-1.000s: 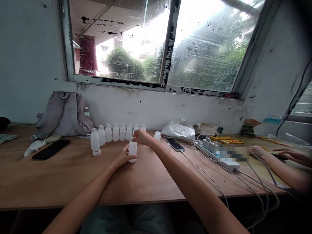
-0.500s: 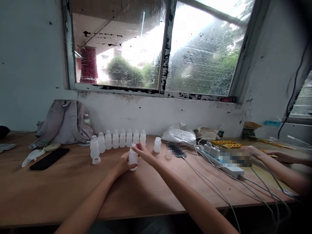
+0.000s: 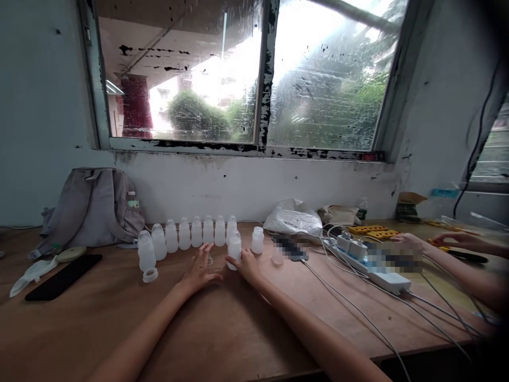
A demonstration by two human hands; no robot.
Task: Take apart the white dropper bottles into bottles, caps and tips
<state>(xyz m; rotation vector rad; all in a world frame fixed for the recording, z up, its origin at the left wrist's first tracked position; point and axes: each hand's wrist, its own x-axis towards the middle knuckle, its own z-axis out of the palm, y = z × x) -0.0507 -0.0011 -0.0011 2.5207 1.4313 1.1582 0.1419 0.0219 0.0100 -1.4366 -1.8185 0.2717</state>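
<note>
Bottle [image 3: 234,245] upright, long axis vertical, nearer table's [image 3: 222,323] back edge than front. Right hand [image 3: 247,265] closer: thumb and fingers wrapped round its lower part. Left hand [image 3: 198,273] spread, left of bottle; ring [image 3: 210,262] at its fingertips, contact unclear.

The left hand [image 3: 199,273] and right hand [image 3: 247,267] are bare, with slender fingers and slim forearms [image 3: 314,329] uncovered down to the view's lower edge (the nails are too small to make out).
</note>
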